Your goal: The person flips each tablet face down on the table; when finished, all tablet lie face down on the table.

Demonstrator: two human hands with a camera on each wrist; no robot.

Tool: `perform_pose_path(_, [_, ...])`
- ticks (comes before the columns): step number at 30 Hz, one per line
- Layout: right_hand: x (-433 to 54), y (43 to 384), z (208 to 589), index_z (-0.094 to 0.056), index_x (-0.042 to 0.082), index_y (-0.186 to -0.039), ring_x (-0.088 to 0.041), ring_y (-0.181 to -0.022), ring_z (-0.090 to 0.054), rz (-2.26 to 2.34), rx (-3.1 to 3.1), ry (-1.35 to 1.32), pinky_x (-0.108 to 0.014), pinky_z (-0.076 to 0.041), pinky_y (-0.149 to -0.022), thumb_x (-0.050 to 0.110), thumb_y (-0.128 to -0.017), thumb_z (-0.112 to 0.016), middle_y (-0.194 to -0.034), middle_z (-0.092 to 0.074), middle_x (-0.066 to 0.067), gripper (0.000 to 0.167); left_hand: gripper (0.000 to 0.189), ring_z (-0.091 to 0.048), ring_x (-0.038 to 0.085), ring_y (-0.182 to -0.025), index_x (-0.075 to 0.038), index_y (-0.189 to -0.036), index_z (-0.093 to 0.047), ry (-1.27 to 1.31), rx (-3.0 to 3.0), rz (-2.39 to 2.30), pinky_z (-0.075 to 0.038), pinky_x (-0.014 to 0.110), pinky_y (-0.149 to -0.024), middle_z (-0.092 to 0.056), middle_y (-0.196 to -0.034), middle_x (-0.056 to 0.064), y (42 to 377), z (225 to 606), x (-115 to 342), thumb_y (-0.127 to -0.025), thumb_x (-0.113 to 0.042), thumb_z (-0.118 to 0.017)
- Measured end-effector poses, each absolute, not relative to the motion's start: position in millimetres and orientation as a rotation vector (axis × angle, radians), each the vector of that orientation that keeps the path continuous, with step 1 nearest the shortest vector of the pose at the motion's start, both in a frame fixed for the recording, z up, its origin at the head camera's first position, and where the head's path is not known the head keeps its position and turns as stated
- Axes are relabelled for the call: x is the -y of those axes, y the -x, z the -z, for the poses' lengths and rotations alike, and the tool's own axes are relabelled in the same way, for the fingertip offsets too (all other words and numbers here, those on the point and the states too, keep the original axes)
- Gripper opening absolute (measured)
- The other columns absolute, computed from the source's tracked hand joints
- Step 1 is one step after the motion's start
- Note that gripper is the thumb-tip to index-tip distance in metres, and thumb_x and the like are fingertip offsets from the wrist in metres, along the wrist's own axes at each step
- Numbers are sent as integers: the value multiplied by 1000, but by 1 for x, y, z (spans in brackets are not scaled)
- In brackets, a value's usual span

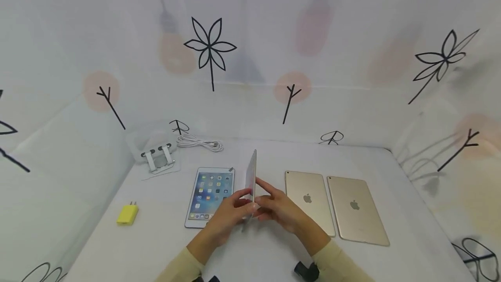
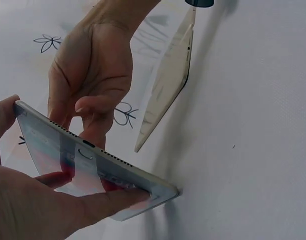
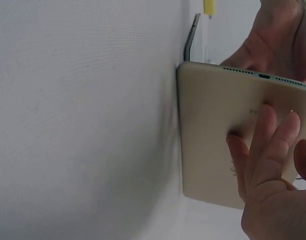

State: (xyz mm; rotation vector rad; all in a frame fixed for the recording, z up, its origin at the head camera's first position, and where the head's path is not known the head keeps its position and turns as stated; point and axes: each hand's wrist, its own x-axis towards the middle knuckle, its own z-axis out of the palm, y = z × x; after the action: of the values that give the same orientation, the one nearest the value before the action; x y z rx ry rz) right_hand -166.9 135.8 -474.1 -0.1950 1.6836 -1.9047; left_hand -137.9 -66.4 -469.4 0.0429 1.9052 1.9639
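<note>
A tablet (image 1: 251, 177) stands on its long edge on the table, its dark screen facing left and its gold back (image 3: 207, 135) facing right. My left hand (image 1: 228, 214) holds it from the screen side. In the left wrist view, one left fingertip reaches the tablet's upper corner while other fingers lie against the glass. Across from it, my right hand (image 1: 283, 210) touches the gold back with extended, spread fingers (image 3: 262, 135); its thumb is off the back. Just left of the left hand lies another tablet (image 1: 209, 193), face up, with icons lit.
Two gold tablets lie face down at the right, one nearer (image 1: 309, 197) and one farther right (image 1: 356, 208). A yellow charger plug (image 1: 127, 214) is at the left. Toward the back are a coiled white cable (image 1: 199, 142) and a white strapped item in clear plastic (image 1: 158, 158). Patterned cloth surrounds the table.
</note>
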Motion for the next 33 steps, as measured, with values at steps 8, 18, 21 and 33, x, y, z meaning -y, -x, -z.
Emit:
perform_pose_path(8, [-142, 162, 454, -37, 24, -159, -28, -97, -74, 1683, -1966, 331, -30, -54, -63, 29, -100, -65, -123, -71, -15, 66, 66, -59, 37, -124, 2, -153, -40, -147, -1710, -2097, -54, 54, -99, -56, -143, 26, 142, 466, 79, -92, -12, -62])
perform_pose_path(18, [-173, 189, 453, -39, 3, -154, -33, -113, -65, 1682, -2283, 109, -44, -62, -83, 12, -95, -69, -144, -52, -26, 67, 61, -64, 27, -121, 7, -155, -29, -110, -1264, -2432, -57, 45, -96, -59, -142, 19, 136, 475, 90, -97, 3, -45])
perform_pose_path(21, [-180, 197, 456, -39, 3, -154, -27, -100, -68, 1761, -2221, 10, -39, -62, -79, 10, -93, -72, -132, -59, -24, 69, 61, -66, 26, -119, 7, -156, -27, -115, -1149, -2483, -57, 43, -96, -64, -134, 13, 132, 476, 88, -97, 3, -43])
perform_pose_path(33, [-185, 210, 464, -52, -6, -142, -15, -73, -62, 1880, -2213, -49, -24, -58, -62, 2, -89, -75, -98, -58, -8, 58, 65, -65, 22, -104, 5, -155, -31, -156, -1475, -2130, -57, 35, -90, -60, -122, 12, 135, 487, 98, -97, -5, -58])
